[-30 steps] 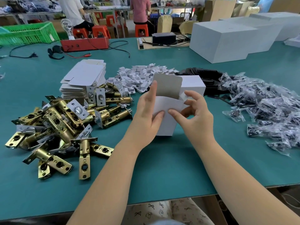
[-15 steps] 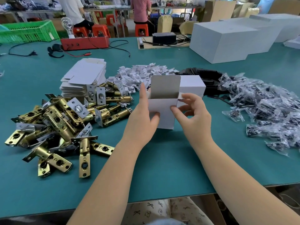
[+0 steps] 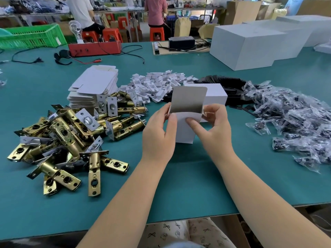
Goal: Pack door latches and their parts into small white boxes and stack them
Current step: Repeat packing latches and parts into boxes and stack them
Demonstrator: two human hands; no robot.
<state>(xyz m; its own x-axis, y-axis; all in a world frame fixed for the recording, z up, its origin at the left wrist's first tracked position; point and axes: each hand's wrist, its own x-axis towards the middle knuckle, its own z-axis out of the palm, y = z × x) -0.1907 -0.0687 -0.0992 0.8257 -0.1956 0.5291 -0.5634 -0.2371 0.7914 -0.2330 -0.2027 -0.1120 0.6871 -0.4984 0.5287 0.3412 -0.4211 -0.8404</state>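
A small white box (image 3: 186,130) stands upright on the green table (image 3: 179,185), its grey-lined top flap raised. My left hand (image 3: 159,133) grips its left side, thumb on the front. My right hand (image 3: 213,126) holds the right side, thumb pressed on the front face. A pile of brass door latches (image 3: 71,136) lies to the left. Behind it sits a stack of flat white box blanks (image 3: 95,86). Small white folded card inserts (image 3: 157,85) are heaped behind the box. Clear bags of dark parts (image 3: 293,120) spread on the right.
A closed small white box (image 3: 215,94) sits just behind the held one, beside black plates (image 3: 223,81). Large white cartons (image 3: 250,45) stand at the back right. A red box (image 3: 95,48), cables and a green crate (image 3: 32,35) are at the far left.
The box has been stood more upright and drawn slightly nearer. Both hands shifted on it, the left thumb now on the front and the right fingers curled at the right edge.
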